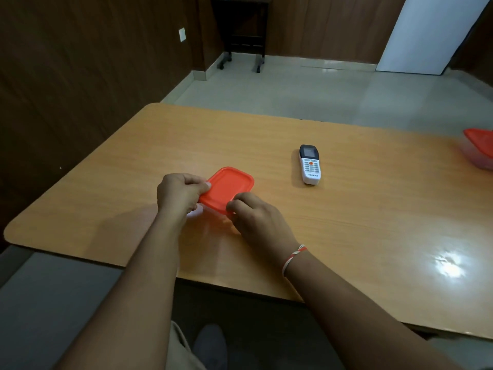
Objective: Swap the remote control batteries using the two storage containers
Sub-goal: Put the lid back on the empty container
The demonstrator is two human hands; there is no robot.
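Note:
A small clear container with an orange lid (228, 186) stands on the wooden table (346, 222), left of centre. My left hand (178, 193) grips its left edge, thumb on the lid. My right hand (256, 213) pinches the lid's near right corner. The container's body is mostly hidden behind both hands, so its contents do not show. A white remote control (310, 166) with a dark screen lies face up to the right of the container, apart from both hands. A second orange-lidded container (480, 148) sits at the table's far right edge, partly cut off by the frame.
The table's near edge runs just in front of my forearms, with my lap below it. Beyond the far edge is a pale tiled floor, a dark wheeled stand (240, 36) against the wood-panelled wall, and a white door (426, 33).

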